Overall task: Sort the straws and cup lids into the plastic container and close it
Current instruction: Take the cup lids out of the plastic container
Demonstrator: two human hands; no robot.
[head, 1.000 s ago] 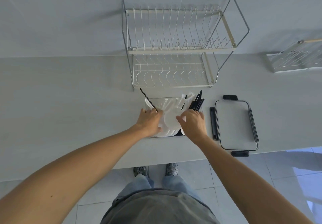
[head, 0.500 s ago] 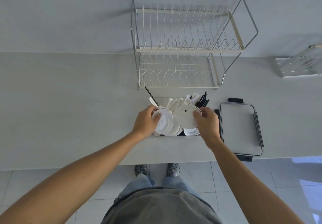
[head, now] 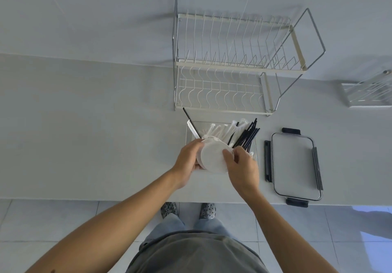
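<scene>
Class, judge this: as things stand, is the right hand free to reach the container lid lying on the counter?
Probably not yet: the right hand grips the cup lids; the container lid lies unobstructed beside it.

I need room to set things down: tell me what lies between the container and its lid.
In the head view, only bare counter separates the container from the lid.

Both bare forearms extend forward and converge toward centre. Left hand (head: 187,160): fingers curled, thumb uppermost, grip closed on the left edge of a stack of white cup lids (head: 212,156). Right hand (head: 241,167): palm down, wrist bent slightly inward, thumb pressed on the face of the top lid, fingers wrapped around the right edge.
</scene>
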